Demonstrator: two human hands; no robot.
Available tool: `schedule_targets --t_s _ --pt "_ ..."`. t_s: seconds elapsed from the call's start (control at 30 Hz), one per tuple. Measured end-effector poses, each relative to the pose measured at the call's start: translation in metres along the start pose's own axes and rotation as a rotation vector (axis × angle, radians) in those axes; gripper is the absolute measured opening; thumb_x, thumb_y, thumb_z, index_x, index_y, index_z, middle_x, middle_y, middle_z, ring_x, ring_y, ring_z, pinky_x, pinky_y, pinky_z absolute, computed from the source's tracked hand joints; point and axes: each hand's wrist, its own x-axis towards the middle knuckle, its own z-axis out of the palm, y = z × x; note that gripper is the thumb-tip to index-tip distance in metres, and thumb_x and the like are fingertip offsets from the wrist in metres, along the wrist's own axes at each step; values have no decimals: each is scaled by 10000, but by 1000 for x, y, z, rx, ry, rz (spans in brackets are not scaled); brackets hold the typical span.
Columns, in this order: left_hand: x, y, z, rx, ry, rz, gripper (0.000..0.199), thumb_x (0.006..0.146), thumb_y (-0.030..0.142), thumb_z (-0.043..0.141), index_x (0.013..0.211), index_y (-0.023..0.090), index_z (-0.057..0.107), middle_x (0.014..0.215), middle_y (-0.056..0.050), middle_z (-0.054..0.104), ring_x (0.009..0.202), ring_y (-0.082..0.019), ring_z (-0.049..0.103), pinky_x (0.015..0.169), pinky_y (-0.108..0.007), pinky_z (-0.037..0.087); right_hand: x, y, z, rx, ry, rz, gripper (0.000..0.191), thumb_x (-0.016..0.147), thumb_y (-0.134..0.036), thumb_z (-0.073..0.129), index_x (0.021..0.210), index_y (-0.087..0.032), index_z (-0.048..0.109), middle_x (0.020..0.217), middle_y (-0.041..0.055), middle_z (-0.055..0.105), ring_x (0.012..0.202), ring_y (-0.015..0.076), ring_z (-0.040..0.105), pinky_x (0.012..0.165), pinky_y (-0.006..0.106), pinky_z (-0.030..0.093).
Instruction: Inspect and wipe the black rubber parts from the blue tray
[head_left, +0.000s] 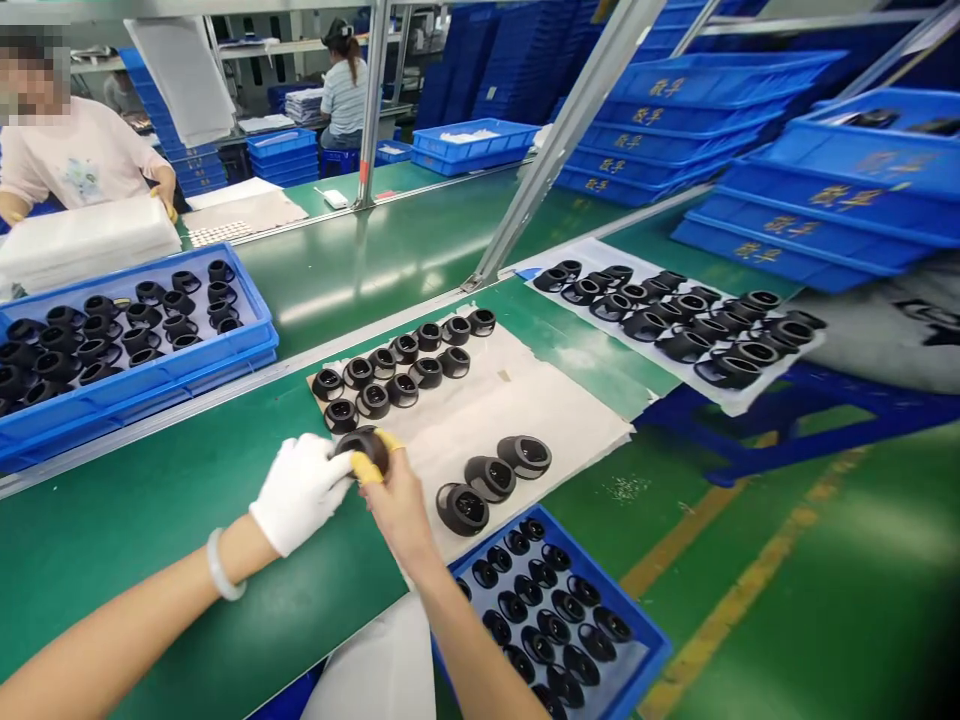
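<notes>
My left hand (304, 492), in a white glove, grips the left side of a black ring-shaped part (363, 449). On the part's right side are the fingers of my right hand (391, 490), two of them wearing yellow finger covers. The part is held over the left edge of a pale sheet (577, 425) on the green table. Just beyond my hands, two rows of similar black parts (403, 390) stand on the sheet. Three larger-looking black parts (490, 480) sit near the sheet's front edge, right of my right hand.
A blue tray (645, 650) of black parts lies below the table's front edge. Another blue tray (259, 330) of parts stands at left. More parts rest on a white sheet (739, 400) at right, near stacked blue trays (810, 215). A person (90, 150) works across the table.
</notes>
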Motion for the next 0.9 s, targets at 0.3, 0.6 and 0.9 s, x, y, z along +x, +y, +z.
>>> schedule_targets --t_s 0.3,0.6,0.9 --pt "116 69 50 -104 -107 62 350 875 315 506 1192 167 499 1112 -109 568 1001 -262 525 821 -366 446 96 52 -126 -435 65 279 499 854 -249 443 1326 -87 440 1067 149 591 532 130 593 619 279 494" --pt "120 71 56 34 -155 19 366 838 353 567 1093 93 534 1043 -169 568 970 -318 520 789 -423 424 128 62 -120 -712 -99 216 411 877 -205 462 1271 -121 548 1128 184 533 895 266 624 841 338 419" --pt "104 60 58 1 -115 17 384 855 325 541 1168 105 511 1078 -170 567 988 -309 537 788 -428 436 132 76 -109 -738 -110 85 310 822 -204 521 1096 -139 651 981 114 625 840 210 627 756 270 463"
